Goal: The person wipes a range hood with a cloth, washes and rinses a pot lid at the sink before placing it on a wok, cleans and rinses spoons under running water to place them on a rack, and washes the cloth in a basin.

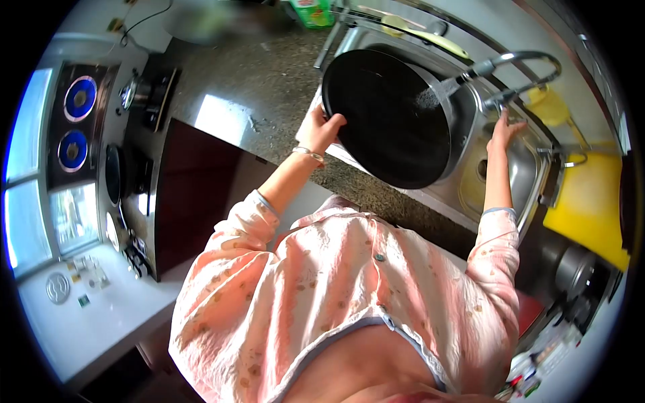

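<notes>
My left hand (319, 129) grips the near-left rim of a large black frying pan (386, 124), thumb on the inside edge. The pan is tilted over the left basin of a steel sink (470, 178). Water (435, 95) sprays from the faucet (521, 62) onto the pan's right side. Fingers apart, my right hand (502, 133) reaches up to the faucet's base, an index finger at its lever; whether it touches is hard to tell. The pan's handle does not show.
A pale green-handled utensil (437, 41) lies behind the sink. Yellow boards (588, 201) stand at the right, near a yellow ladle-like item (547, 106). A green packet (312, 12) sits on the stone counter (269, 74). At far left is a gas stove (80, 124).
</notes>
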### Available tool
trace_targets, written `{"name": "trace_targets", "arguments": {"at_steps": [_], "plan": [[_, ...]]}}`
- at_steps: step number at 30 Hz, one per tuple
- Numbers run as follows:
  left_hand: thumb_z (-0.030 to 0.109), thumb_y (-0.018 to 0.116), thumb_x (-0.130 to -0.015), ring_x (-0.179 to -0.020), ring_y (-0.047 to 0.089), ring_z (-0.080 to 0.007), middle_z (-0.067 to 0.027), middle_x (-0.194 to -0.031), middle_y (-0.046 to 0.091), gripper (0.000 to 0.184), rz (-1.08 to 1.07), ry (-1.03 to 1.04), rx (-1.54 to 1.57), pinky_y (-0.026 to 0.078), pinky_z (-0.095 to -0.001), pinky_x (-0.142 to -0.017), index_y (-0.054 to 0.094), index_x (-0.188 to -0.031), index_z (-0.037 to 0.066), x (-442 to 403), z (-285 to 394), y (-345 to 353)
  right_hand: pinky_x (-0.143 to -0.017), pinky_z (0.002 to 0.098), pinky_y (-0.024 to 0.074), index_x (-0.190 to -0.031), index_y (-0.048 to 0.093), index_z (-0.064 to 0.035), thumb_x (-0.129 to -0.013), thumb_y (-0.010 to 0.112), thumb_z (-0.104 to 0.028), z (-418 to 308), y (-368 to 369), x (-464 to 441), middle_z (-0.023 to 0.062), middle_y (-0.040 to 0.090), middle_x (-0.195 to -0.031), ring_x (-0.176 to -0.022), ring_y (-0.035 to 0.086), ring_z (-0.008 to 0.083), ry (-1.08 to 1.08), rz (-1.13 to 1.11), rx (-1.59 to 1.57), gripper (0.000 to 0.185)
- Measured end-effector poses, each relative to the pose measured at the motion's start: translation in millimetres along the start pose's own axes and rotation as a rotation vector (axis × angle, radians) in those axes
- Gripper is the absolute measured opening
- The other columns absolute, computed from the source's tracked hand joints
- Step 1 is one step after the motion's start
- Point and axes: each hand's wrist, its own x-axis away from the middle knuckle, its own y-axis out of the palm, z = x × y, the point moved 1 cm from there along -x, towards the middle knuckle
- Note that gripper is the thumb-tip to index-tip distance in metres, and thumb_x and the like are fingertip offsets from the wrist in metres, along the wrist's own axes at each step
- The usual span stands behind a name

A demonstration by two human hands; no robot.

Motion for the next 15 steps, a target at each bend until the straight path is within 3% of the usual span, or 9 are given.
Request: {"name": "trace_targets", "arguments": {"at_steps": [1,3,6,7,8,10,12,14,15], "plan": [[0.007,0.06,-0.076,-0.061,0.062,-0.0134,-0.0056,-0.074,0.061,0.025,-0.009,-0.027,0.005,0.054,-0.0252,-0.051,0.055,-0.099,0.0,2,2,0,-0.11,0.0339,0.0157,-0.14,0.001,0.0063,-0.084,0.061,-0.034,-1,9,-4,0.022,0.003,-0.148,-0.137,0.016,0.0281,-0.009,-0.026,-0.009,0.091],[0.007,0.061,-0.076,-0.063,0.063,-0.0154,-0.0076,-0.078,0.061,0.029,-0.014,-0.08,-0.017,0.055,-0.0272,-0.053,0.054,-0.103,-0.001,7,5,-1,-0.112,0.0324,0.0075,-0.139,-0.004,0.0064,-0.083,0.062,-0.034,2,18,-10,0.0212,-0.004,-0.148,-0.139,0.006,0.0277,-0.155,-0.037,0.274,0.096],[0.009,0.061,-0.075,-0.062,0.063,-0.0183,-0.0103,-0.078,0.06,0.03,-0.012,-0.153,0.09,0.056,-0.0296,-0.051,0.052,-0.101,-0.004,12,4,-4,-0.112,0.0319,0.0022,-0.139,-0.003,0.0073,-0.082,0.061,-0.034,10,5,-18,0.0222,-0.003,-0.148,-0.139,0.0,0.0276,-0.282,-0.131,0.37,0.096],[0.01,0.062,-0.074,-0.059,0.063,-0.0203,-0.0126,-0.077,0.06,0.03,-0.032,-0.203,0.184,0.056,-0.031,-0.049,0.051,-0.098,-0.005,13,2,0,-0.112,0.0363,0.005,-0.137,0.002,0.013,-0.082,0.059,-0.035,7,-7,-12,0.0293,0.003,-0.145,-0.137,0.004,0.035,-0.297,-0.193,0.404,0.093],[0.009,0.06,-0.076,-0.062,0.064,-0.0218,-0.0133,-0.076,0.06,0.025,-0.001,-0.294,0.092,0.058,-0.032,-0.052,0.051,-0.094,-0.005,13,0,-1,-0.112,0.0364,0.0094,-0.138,0.01,0.0102,-0.082,0.059,-0.037,20,-14,-14,0.0291,0.01,-0.145,-0.137,0.01,0.0349,-0.384,-0.208,0.452,0.088],[0.007,0.058,-0.078,-0.061,0.064,-0.023,-0.0139,-0.076,0.06,0.02,-0.079,-0.388,0.222,0.058,-0.0323,-0.053,0.051,-0.091,-0.006,18,1,0,-0.108,0.0357,0.0209,-0.138,0.022,0.0052,-0.081,0.062,-0.037,-13,-39,24,0.0249,0.026,-0.142,-0.133,0.025,0.0321,0.02,-0.651,0.366,0.081],[0.003,0.06,-0.077,-0.061,0.062,-0.0202,-0.0102,-0.076,0.056,0.017,-0.093,-0.514,0.26,0.059,-0.0351,-0.061,0.05,-0.088,-0.005,21,-4,1,-0.1,0.0332,0.0336,-0.137,0.033,-0.0018,-0.079,0.066,-0.034,-34,-57,70,0.0176,0.044,-0.132,-0.122,0.043,0.0259,0.255,-0.827,0.186,0.074],[0.004,0.057,-0.079,-0.06,0.062,-0.0196,-0.0107,-0.076,0.056,0.014,-0.125,-0.525,0.368,0.059,-0.0355,-0.06,0.05,-0.087,-0.005,25,-14,6,-0.091,0.0306,0.0415,-0.135,0.038,-0.0048,-0.076,0.068,-0.027,-33,-64,86,0.0121,0.053,-0.122,-0.11,0.052,0.0201,0.573,-0.913,-0.116,0.07],[0.004,0.057,-0.079,-0.06,0.062,-0.0196,-0.0107,-0.076,0.056,0.014,-0.133,-0.528,0.371,0.059,-0.0355,-0.06,0.05,-0.087,-0.005,25,-20,9,-0.085,0.028,0.045,-0.133,0.041,-0.0063,-0.074,0.066,-0.017,-29,-67,87,0.0096,0.057,-0.116,-0.1,0.057,0.0167,0.618,-0.926,-0.188,0.065]]}}
